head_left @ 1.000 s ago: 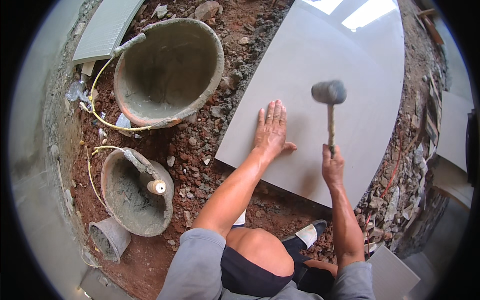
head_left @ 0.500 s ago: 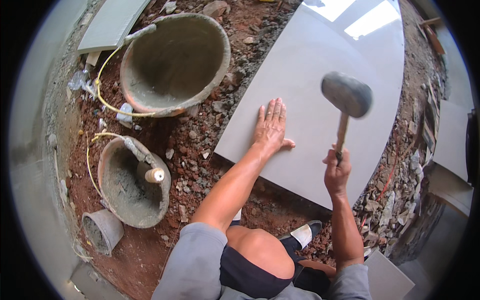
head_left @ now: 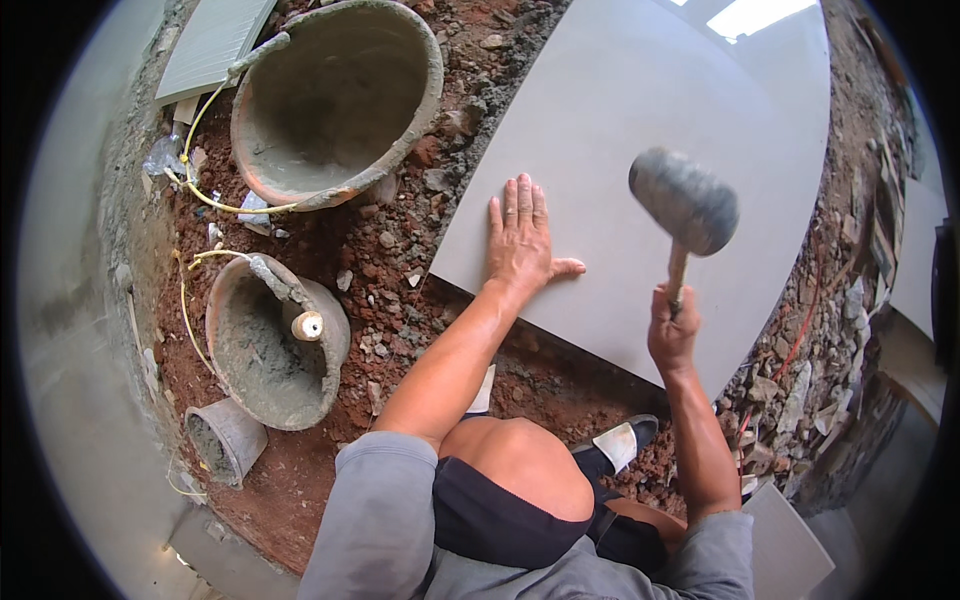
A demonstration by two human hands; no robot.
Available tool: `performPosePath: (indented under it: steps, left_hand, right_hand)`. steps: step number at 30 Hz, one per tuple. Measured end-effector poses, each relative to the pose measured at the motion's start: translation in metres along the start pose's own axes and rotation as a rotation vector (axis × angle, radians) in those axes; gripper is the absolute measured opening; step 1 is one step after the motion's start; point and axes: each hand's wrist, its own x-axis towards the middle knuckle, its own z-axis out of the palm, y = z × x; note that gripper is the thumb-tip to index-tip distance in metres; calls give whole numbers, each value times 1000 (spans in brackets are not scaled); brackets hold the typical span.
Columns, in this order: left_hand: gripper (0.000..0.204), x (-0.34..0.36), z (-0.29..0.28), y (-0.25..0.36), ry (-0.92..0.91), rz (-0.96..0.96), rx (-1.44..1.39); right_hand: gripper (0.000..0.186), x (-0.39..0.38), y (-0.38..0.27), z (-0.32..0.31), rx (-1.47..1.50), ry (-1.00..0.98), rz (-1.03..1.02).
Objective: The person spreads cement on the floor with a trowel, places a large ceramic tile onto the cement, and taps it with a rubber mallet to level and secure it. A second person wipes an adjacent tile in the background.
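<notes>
A large pale grey tile (head_left: 640, 110) with a glossy face lies over the reddish soil in front of me. My left hand (head_left: 520, 240) rests flat on its near left part, fingers stretched forward and thumb out to the side. In my right hand (head_left: 674, 335) is the wooden handle of a rubber mallet (head_left: 685, 200), gripped near its lower end. The dark, worn mallet head shows over the tile, right of my left hand; whether it touches the surface I cannot tell.
At the left stand a big mortar-smeared bucket (head_left: 432, 100), a smaller bucket (head_left: 335, 375) with a wooden-handled tool, and a little pail (head_left: 255, 455) of mortar. Stacked tiles (head_left: 215, 50) lie far left. Rubble (head_left: 795, 400) lines the tile's right side; another tile piece (head_left: 785, 545) lies near right.
My left hand has slid slightly left and nearer on the tile, its thumb now spread wider. The mallet remains in my right hand, its head slightly lower. The whole view has shifted a little.
</notes>
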Motion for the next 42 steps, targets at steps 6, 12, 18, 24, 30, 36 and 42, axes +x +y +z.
performPosePath:
  steps: [6,12,18,24,30,36,42]
  left_hand:
    - [140,1,-1,0,-11,-15,-16]
    - [140,2,-3,1,-76,-28,41]
    - [140,2,-2,0,-55,-15,6]
    - [139,0,-3,0,-6,-4,-3]
    - [139,1,-5,1,10,3,-29]
    - [133,7,-18,5,-136,-45,-42]
    - [123,103,-35,33,-57,155,8]
  right_hand:
    - [21,11,-18,2,-93,-67,4]
    - [29,34,-31,25,-216,-224,159]
    - [32,59,-45,40,-227,-165,118]
    - [29,51,-37,37,-69,-74,71]
    - [34,32,-26,31,-129,-100,159]
    - [33,40,-30,18,-185,-157,232]
    - [22,48,-42,-20,-24,30,121]
